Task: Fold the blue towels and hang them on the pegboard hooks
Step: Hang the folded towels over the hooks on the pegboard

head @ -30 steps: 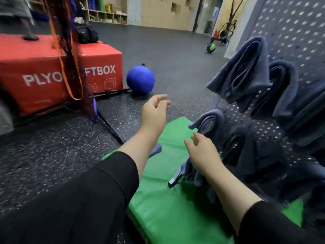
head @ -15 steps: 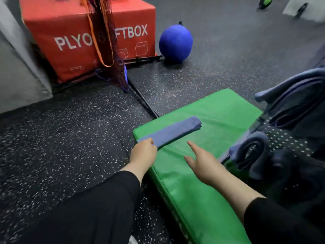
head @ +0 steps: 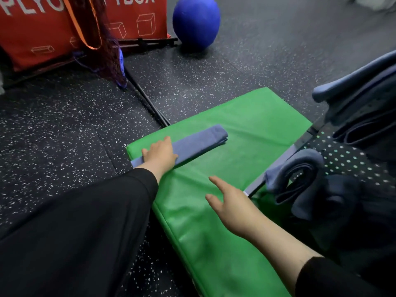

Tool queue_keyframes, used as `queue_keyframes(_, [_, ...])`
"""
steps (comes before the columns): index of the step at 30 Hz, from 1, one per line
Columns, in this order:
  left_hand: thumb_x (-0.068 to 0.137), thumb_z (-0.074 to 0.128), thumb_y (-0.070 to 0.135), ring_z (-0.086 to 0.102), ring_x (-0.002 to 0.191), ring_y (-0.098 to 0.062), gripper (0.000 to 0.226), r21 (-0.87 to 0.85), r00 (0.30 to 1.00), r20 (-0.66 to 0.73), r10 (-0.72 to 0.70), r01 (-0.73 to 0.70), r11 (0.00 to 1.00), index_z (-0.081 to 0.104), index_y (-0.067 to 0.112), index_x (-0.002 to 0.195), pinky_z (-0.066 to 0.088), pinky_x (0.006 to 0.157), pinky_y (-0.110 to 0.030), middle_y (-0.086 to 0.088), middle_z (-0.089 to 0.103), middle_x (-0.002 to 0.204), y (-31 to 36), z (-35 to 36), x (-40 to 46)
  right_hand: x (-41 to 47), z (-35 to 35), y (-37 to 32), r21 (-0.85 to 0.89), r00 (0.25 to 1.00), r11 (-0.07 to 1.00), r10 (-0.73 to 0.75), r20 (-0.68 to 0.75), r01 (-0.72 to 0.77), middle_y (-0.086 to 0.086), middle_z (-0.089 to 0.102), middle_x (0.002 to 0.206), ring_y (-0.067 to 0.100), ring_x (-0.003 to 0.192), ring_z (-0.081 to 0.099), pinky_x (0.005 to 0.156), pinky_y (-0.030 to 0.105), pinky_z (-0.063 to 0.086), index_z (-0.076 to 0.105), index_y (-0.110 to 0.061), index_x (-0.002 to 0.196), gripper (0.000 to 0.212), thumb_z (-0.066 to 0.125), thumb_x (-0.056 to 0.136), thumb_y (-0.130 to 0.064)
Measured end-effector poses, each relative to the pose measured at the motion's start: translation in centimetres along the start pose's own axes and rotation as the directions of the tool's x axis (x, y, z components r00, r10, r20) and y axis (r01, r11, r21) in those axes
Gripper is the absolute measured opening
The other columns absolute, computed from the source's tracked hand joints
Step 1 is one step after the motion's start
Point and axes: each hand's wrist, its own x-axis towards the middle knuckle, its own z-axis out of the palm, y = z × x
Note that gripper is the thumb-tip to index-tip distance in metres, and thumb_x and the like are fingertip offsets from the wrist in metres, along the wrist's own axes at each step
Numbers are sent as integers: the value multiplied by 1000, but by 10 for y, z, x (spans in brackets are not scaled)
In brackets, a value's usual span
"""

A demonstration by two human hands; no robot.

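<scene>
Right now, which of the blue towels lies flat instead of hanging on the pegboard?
The folded towel on the green mat, with the left hand resting on its near end. The other towels are looped on the pegboard at the right.

red box (head: 42, 28) lettering cropped above

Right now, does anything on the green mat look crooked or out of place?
Only slightly. The folded blue towel lies diagonally across the green mat, its near end poking past the mat's edge beside the left hand. Nothing looks spilled or damaged.
</scene>
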Motion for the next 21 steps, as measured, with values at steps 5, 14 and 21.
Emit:
queue_keyframes(5, [88, 62, 21, 53, 83, -29, 11, -132, 994, 77, 80, -69, 989, 55, 14, 84, 39, 69, -32, -11, 63, 90, 7, -4, -5, -11, -12, 11, 32, 1000, 999, 12, -25, -11, -4, 38, 160, 14, 146, 37, 111, 19, 26, 32, -24, 157, 58, 53, 103, -35])
queue_keyframes(14, [73, 66, 8, 65, 86, -26, 42, -879, 766, 426, 481, 223, 422, 62, 10, 115, 51, 79, -34, -18, 68, 105, 50, -81, -122, -47, -65, 13, 26, 985, 1000, -11, -171, 16, 4, 31, 163, 15, 151, 28, 115, 23, 25, 14, -27, 161, 89, 70, 92, -21])
queue_keyframes(21, [69, 66, 9, 64, 87, -23, 57, -949, 640, 314, 701, 222, 223, 64, 9, 126, 51, 80, -33, -16, 66, 110, 92, -157, -225, -123, -130, -10, 97, 865, 986, -73, -497, 139, -3, 49, 152, 17, 138, 48, 112, 39, 40, 45, -30, 144, 73, 80, 80, -24])
